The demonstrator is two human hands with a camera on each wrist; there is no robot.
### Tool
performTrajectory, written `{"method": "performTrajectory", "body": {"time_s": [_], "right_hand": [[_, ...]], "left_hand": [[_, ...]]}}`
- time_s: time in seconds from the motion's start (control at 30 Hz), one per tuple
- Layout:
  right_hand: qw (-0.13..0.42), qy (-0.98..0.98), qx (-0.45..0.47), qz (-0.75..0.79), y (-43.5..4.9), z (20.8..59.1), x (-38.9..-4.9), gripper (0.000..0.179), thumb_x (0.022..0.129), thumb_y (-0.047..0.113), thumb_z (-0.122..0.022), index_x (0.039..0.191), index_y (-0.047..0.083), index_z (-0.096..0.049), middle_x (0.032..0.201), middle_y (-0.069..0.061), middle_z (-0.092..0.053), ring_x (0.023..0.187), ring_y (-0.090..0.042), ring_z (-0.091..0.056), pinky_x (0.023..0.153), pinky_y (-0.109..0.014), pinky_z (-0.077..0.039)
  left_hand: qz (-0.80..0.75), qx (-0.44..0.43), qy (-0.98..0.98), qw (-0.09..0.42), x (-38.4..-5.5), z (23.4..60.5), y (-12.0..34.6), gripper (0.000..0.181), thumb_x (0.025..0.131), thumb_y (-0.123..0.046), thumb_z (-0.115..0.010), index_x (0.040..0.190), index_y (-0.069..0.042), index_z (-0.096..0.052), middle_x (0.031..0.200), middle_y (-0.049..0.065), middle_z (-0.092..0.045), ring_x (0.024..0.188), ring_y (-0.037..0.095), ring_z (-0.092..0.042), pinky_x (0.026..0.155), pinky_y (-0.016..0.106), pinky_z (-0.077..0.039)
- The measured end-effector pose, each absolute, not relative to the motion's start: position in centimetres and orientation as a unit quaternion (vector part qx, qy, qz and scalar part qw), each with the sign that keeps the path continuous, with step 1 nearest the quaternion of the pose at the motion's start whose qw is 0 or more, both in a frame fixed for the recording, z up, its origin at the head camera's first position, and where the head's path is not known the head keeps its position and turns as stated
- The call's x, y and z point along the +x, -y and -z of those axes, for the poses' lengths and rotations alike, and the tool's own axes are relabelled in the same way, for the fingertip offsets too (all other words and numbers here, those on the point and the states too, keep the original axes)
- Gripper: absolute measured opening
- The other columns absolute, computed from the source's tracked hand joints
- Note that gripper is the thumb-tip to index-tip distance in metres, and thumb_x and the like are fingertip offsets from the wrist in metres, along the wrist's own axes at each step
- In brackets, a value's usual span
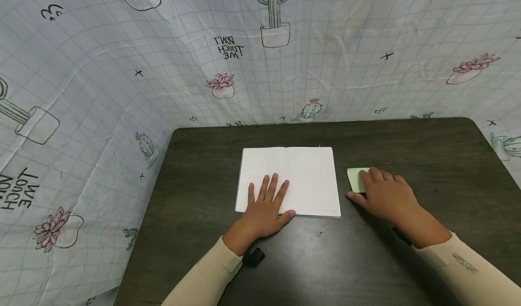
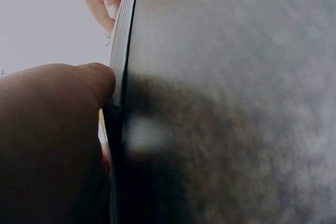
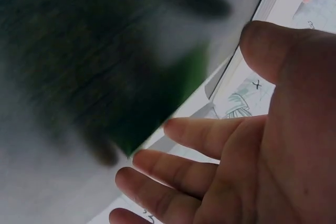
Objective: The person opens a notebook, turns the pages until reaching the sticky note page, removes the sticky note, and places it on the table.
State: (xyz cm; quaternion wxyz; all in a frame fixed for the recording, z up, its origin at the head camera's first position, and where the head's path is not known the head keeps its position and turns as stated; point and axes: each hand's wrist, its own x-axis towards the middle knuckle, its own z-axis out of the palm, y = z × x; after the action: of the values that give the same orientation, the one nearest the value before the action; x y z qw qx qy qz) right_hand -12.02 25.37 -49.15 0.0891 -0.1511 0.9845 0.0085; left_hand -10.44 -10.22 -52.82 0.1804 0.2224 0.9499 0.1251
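An open notebook (image 1: 311, 179) with blank pages, the right one faintly lined, lies on the dark table. My left hand (image 1: 264, 211) rests on its left page and lower edge, fingers spread. In the left wrist view the thumb (image 2: 97, 82) lies at the notebook's page edge (image 2: 123, 40). To the right of the notebook is a pale green square sticky note (image 1: 356, 179). My right hand (image 1: 388, 197) reaches over it from the right and hides part of it. The right wrist view shows the fingers (image 3: 194, 135) extended to the note's edge, with the thumb (image 3: 265, 51) held apart.
The dark wooden table (image 1: 195, 170) has rounded far corners. A printed cloth (image 1: 171, 57) with cactus drawings and grid lines hangs behind it and along the left side. Black straps (image 1: 253, 257) sit at the wrists below beige sleeves (image 1: 211, 274).
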Motion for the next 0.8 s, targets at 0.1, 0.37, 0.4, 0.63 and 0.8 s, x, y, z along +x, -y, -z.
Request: {"method": "performTrajectory", "body": {"time_s": [0.1, 0.37, 0.4, 0.63, 0.8], "right_hand": [[0.082, -0.986, -0.148, -0.007, -25.1, 49.4, -12.2, 0.083, 0.106, 0.061, -0.060, 0.151, -0.007, -0.049, 0.146, -0.036, -0.051, 0.130, -0.054, -0.056, 0.093, -0.067, -0.047], [0.106, -0.983, -0.149, 0.007, -23.6, 49.4, -12.4, 0.086, 0.108, 0.063, -0.053, 0.159, -0.006, -0.044, 0.159, -0.040, -0.041, 0.144, -0.058, -0.045, 0.107, -0.074, -0.040], [0.110, -0.982, -0.153, 0.012, -23.4, 49.6, -12.4, 0.087, 0.109, 0.064, -0.051, 0.160, -0.005, -0.042, 0.162, -0.040, -0.038, 0.147, -0.058, -0.042, 0.110, -0.074, -0.039], [0.119, -0.973, -0.186, 0.061, -22.1, 51.1, -12.1, 0.090, 0.111, 0.065, -0.045, 0.166, -0.006, -0.034, 0.172, -0.033, -0.026, 0.159, -0.052, -0.029, 0.120, -0.073, -0.030], [0.126, -0.966, -0.207, 0.090, -22.1, 51.5, -11.6, 0.088, 0.110, 0.066, -0.045, 0.168, 0.000, -0.034, 0.176, -0.025, -0.026, 0.162, -0.046, -0.025, 0.122, -0.071, -0.028]], "left_hand": [[-0.123, 0.223, -0.950, 0.180, -10.4, 52.7, 10.2, 0.085, 0.110, -0.071, -0.032, 0.176, -0.028, 0.000, 0.182, 0.005, 0.016, 0.167, 0.030, 0.017, 0.128, 0.070, 0.006], [-0.119, 0.220, -0.950, 0.186, -10.4, 52.6, 10.4, 0.085, 0.109, -0.073, -0.029, 0.176, -0.030, 0.001, 0.181, 0.003, 0.017, 0.167, 0.029, 0.018, 0.128, 0.069, 0.006], [-0.119, 0.219, -0.950, 0.187, -10.4, 52.6, 10.4, 0.085, 0.109, -0.073, -0.030, 0.176, -0.030, 0.001, 0.181, 0.003, 0.017, 0.167, 0.029, 0.018, 0.128, 0.069, 0.006], [-0.128, 0.215, -0.949, 0.189, -10.3, 52.6, 10.7, 0.085, 0.110, -0.072, -0.032, 0.176, -0.029, 0.000, 0.182, 0.005, 0.015, 0.167, 0.030, 0.016, 0.128, 0.069, 0.006], [-0.137, 0.211, -0.949, 0.193, -10.3, 53.1, 11.1, 0.085, 0.110, -0.072, -0.034, 0.176, -0.031, -0.001, 0.182, 0.003, 0.015, 0.167, 0.029, 0.016, 0.128, 0.068, 0.007]]}}
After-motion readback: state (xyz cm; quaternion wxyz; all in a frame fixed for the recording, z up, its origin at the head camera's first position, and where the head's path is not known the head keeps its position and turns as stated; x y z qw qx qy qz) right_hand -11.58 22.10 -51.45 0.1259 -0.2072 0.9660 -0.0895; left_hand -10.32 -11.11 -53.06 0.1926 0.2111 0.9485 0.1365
